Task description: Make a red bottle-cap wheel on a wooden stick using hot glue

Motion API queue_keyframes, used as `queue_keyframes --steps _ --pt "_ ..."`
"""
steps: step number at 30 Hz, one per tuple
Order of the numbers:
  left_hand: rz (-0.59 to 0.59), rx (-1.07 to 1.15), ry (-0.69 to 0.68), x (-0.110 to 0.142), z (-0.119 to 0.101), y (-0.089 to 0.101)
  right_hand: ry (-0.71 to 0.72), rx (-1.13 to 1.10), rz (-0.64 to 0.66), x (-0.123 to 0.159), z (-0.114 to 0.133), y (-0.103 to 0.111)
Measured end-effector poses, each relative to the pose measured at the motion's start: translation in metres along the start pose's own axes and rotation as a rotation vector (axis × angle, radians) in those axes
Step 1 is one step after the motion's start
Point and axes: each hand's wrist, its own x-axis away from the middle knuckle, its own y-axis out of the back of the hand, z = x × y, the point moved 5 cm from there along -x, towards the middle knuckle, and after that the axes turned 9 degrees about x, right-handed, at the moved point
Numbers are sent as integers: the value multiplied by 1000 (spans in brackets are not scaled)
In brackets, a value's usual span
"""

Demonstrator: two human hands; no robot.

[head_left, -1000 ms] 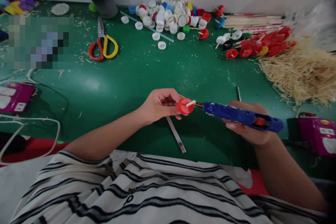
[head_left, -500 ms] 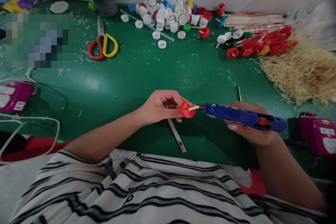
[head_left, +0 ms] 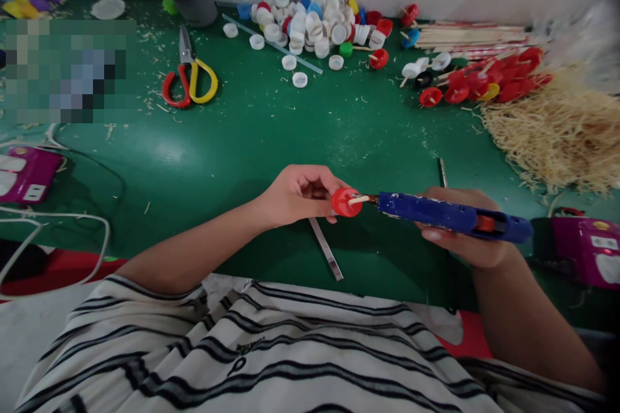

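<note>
My left hand (head_left: 303, 195) is closed on a red bottle cap (head_left: 345, 204), its hollow side turned to the right. A short wooden stick (head_left: 359, 199) pokes out of the cap's middle. In my right hand (head_left: 460, 232) is a blue glue gun (head_left: 436, 214), gripped with the fingers wrapped round its handle. The gun's nozzle reaches to the cap beside the stick; whether it touches I cannot tell. Beneath my left hand a flat metal strip (head_left: 327, 250) lies on the green table (head_left: 271, 135).
Scissors (head_left: 190, 77) lie at the back left. Loose bottle caps (head_left: 314, 29) are heaped along the wall. Red caps on sticks (head_left: 489, 80), wooden sticks (head_left: 469, 35) and straw-like shreds (head_left: 557, 129) fill the back right. Purple power sockets (head_left: 588, 248) stand at the right, with cables at the left.
The red cap has shifted slightly right and down and tilted. The glue gun's nozzle has gone from the stick's tip to inside the cap's rim, near the stick's base.
</note>
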Motion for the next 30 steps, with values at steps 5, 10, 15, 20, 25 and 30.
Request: queue_keyframes --steps 5,10,15,20,25,30 --pt "0 2 9 0 1 0 6 -5 17 -1 1 1" --pt "-4 -1 18 0 0 -2 3 -32 13 1 -2 1" --pt "-6 -4 4 -1 0 -1 -5 -43 -3 2 -7 3" --pt "-29 -6 16 -1 1 0 28 -39 -34 1 -6 6" --pt "-33 -30 9 -2 0 0 15 -36 -16 0 -2 6" --pt "-25 -51 -7 -1 1 1 0 -47 -8 -1 -1 7"
